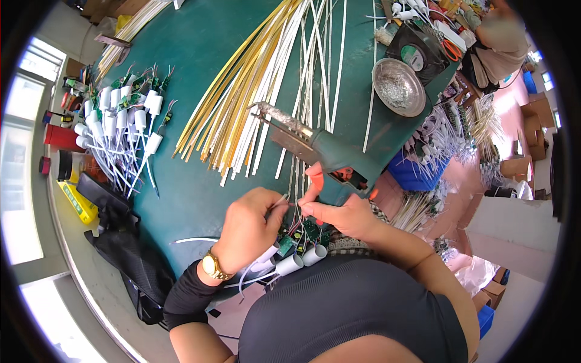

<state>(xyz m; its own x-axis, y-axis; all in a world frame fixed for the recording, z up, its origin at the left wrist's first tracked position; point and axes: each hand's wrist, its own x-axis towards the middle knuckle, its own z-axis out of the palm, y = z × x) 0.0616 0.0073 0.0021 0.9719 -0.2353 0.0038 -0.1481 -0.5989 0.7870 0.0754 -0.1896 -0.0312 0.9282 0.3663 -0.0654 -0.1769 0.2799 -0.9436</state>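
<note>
Both hands, left hand (245,227) and right hand (339,215), pinch thin wires (289,202); metal bowl (397,86) holds seemingly solder scraps.

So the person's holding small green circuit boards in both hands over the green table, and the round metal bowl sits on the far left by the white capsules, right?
Not quite. The head view shows the round metal bowl at the far right of the green table; the white capsules lie left. Both the left hand and right hand do hold the green circuit boards.

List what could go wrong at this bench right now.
1. The glue gun points its crusted nozzle across the table just above the right hand; a burn seems possible if it is hot.
2. Both hands pinch fine wires over small green circuit boards; the left hand could tug one loose.
3. The white cylinders sit at the table edge and may roll off.
</note>
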